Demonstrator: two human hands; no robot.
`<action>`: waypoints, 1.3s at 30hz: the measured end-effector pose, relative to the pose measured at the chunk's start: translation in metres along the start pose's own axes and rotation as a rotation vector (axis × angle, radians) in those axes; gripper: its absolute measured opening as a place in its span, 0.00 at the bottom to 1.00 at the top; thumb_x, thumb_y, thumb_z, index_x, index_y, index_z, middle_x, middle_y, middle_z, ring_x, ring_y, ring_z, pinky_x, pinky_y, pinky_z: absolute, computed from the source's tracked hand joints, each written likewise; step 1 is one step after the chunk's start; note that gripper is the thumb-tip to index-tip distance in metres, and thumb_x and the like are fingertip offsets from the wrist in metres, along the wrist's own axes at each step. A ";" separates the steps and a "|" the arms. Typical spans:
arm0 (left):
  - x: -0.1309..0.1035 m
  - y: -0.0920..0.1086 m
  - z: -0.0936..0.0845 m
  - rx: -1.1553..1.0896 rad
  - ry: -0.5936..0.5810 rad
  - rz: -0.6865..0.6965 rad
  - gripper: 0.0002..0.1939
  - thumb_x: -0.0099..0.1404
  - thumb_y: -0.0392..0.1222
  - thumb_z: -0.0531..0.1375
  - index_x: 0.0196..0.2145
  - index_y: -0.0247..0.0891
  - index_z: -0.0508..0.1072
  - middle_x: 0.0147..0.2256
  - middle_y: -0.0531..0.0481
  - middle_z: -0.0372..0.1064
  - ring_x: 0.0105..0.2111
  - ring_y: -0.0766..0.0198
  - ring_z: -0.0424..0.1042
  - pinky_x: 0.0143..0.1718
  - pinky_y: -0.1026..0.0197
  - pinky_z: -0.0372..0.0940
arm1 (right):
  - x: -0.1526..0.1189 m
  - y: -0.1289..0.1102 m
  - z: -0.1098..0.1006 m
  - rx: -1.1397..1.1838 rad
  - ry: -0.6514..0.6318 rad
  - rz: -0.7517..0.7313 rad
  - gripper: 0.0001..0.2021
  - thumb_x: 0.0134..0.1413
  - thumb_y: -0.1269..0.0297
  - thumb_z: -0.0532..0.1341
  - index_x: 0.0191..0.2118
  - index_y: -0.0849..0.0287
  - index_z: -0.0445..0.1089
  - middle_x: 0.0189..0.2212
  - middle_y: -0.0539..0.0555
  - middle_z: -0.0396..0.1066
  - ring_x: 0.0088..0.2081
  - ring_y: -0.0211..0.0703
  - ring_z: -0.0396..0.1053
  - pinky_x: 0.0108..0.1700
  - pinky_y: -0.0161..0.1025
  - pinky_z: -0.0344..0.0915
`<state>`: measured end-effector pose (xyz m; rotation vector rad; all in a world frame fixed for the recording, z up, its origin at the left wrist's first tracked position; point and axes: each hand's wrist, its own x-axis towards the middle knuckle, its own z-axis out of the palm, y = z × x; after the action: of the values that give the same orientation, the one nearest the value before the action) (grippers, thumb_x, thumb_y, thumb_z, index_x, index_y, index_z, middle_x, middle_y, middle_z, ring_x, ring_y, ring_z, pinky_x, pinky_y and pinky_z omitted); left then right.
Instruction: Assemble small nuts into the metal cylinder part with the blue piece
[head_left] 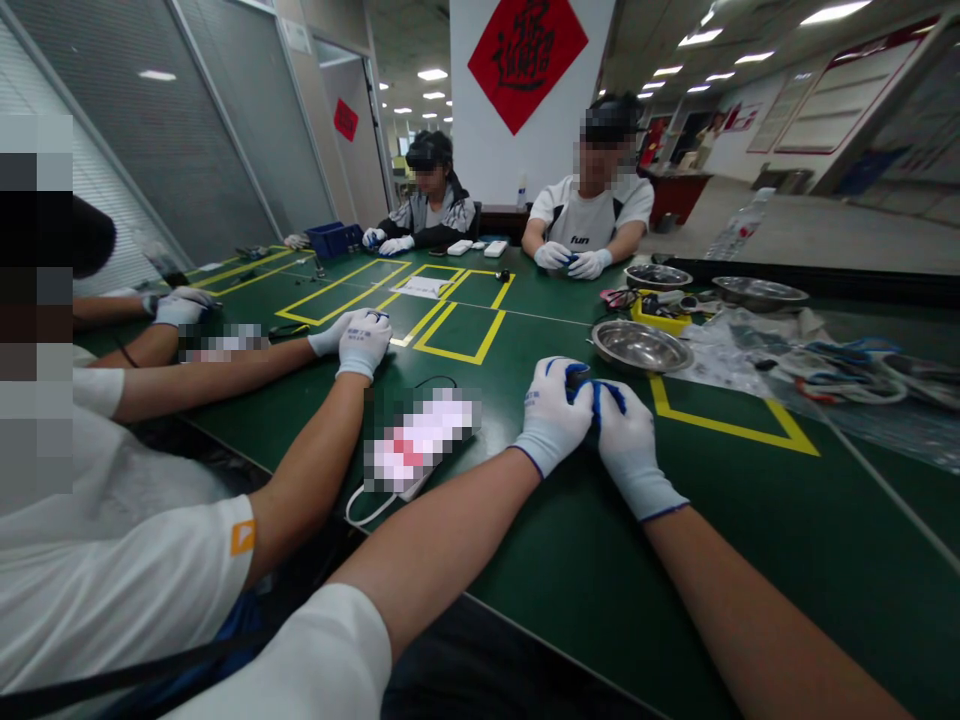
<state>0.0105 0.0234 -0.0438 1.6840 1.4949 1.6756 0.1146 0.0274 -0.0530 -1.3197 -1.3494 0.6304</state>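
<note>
My left hand (553, 412), in a white knit glove with blue palm coating, is closed, its fingers curled inward. Right beside it my right hand (628, 440), gloved the same way, is closed too, and the fingertips of both meet just above the green table (525, 560). Whatever is between them is hidden behind the fingers and the blue coating; I cannot make it out. To the left of my left forearm lies a pale, blurred-out device (431, 435) with a white cable looping from its near end.
Metal bowls (643, 346) stand right of my hands, near a yellow tray (660, 315), plastic bags and tangled cables (847, 370). Yellow tape outlines (480, 345) mark the table. A neighbour's gloved hands (364, 342) work close on my left; two people sit opposite. A water bottle (742, 225) stands back right.
</note>
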 end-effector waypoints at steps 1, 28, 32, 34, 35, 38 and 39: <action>0.000 0.000 0.000 0.000 -0.001 -0.004 0.09 0.63 0.31 0.64 0.41 0.40 0.73 0.47 0.45 0.71 0.47 0.57 0.74 0.55 0.55 0.71 | 0.000 0.000 0.000 -0.003 -0.001 0.007 0.20 0.57 0.48 0.57 0.41 0.57 0.78 0.42 0.61 0.80 0.46 0.58 0.75 0.56 0.58 0.69; -0.001 -0.003 0.004 -0.014 0.009 -0.021 0.08 0.64 0.33 0.65 0.39 0.40 0.71 0.46 0.47 0.66 0.44 0.60 0.71 0.52 0.56 0.71 | -0.003 0.000 -0.003 -0.039 0.019 -0.005 0.18 0.59 0.49 0.55 0.38 0.57 0.76 0.38 0.59 0.80 0.42 0.55 0.74 0.51 0.55 0.70; -0.001 0.000 0.002 -0.001 0.015 -0.048 0.08 0.64 0.35 0.67 0.38 0.40 0.71 0.46 0.47 0.64 0.42 0.61 0.71 0.50 0.57 0.71 | -0.003 0.001 -0.003 -0.049 0.038 -0.019 0.20 0.58 0.47 0.55 0.37 0.57 0.76 0.37 0.59 0.80 0.42 0.54 0.74 0.50 0.53 0.70; -0.001 0.001 0.000 0.012 0.012 -0.060 0.08 0.63 0.35 0.68 0.37 0.40 0.71 0.46 0.48 0.64 0.41 0.61 0.71 0.49 0.57 0.71 | -0.003 0.001 -0.003 -0.062 0.044 -0.026 0.21 0.58 0.46 0.54 0.37 0.57 0.77 0.37 0.59 0.80 0.41 0.55 0.74 0.50 0.53 0.69; 0.000 0.002 0.000 0.017 0.010 -0.067 0.08 0.63 0.35 0.68 0.37 0.40 0.72 0.46 0.48 0.64 0.41 0.62 0.71 0.49 0.58 0.71 | -0.003 0.001 -0.003 -0.067 0.044 -0.029 0.22 0.59 0.46 0.54 0.37 0.57 0.77 0.37 0.59 0.80 0.41 0.55 0.73 0.50 0.53 0.69; 0.000 0.003 -0.001 0.030 -0.001 -0.085 0.09 0.62 0.35 0.69 0.37 0.40 0.72 0.45 0.48 0.64 0.40 0.63 0.71 0.49 0.58 0.71 | -0.004 0.001 -0.004 -0.067 0.035 -0.037 0.23 0.59 0.44 0.53 0.37 0.56 0.77 0.37 0.60 0.80 0.41 0.55 0.73 0.49 0.53 0.69; 0.000 0.003 -0.001 0.035 -0.005 -0.088 0.09 0.62 0.35 0.69 0.37 0.40 0.73 0.45 0.49 0.64 0.39 0.63 0.71 0.49 0.59 0.72 | -0.004 0.000 -0.004 -0.064 0.029 -0.040 0.23 0.59 0.43 0.53 0.37 0.56 0.77 0.37 0.60 0.80 0.42 0.56 0.73 0.50 0.52 0.69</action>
<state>0.0106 0.0216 -0.0407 1.6135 1.5813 1.6079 0.1175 0.0223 -0.0538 -1.3443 -1.3789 0.5426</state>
